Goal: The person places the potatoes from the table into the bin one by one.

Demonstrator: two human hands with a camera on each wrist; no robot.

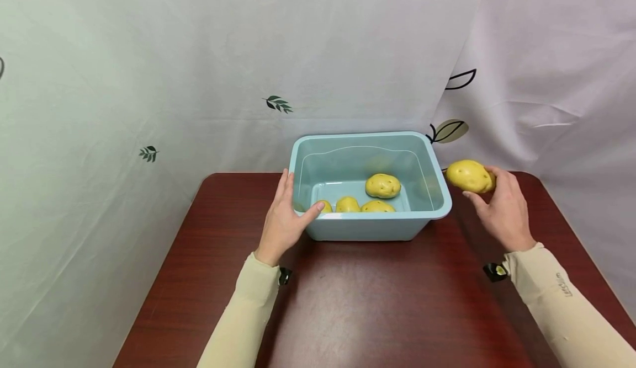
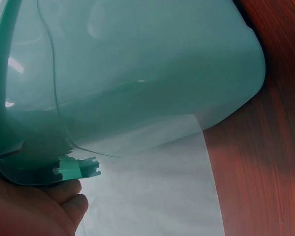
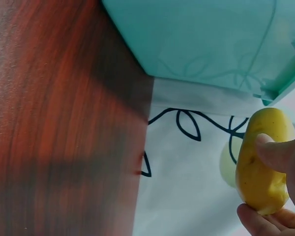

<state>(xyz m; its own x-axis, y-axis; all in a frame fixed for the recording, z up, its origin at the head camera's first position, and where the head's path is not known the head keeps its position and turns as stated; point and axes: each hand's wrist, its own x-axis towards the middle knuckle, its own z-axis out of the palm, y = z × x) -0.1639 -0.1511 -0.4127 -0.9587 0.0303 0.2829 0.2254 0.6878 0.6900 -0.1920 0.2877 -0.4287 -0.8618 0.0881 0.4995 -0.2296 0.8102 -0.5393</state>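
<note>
A light blue-green plastic bin [image 1: 377, 216] stands at the back of the table. Several yellow potatoes lie inside, one potato [image 1: 382, 186] toward the right and the others, such as this potato [image 1: 348, 204], along the front wall, partly hidden by the rim. My left hand [image 1: 283, 224] holds the bin's front left corner, thumb over the rim and fingers along the outer left side. To the right of the bin, my right hand [image 1: 507, 213] grips another potato [image 1: 468, 176] between thumb and fingers, raised at about rim height. The right wrist view shows this potato [image 3: 263, 162] beside the bin's outer wall.
The dark red-brown table [image 1: 377, 296] has its back edge against a pale curtain [image 1: 367, 53] with leaf prints. More curtain [image 1: 571, 103] hangs along the right side, and the left side is likewise draped.
</note>
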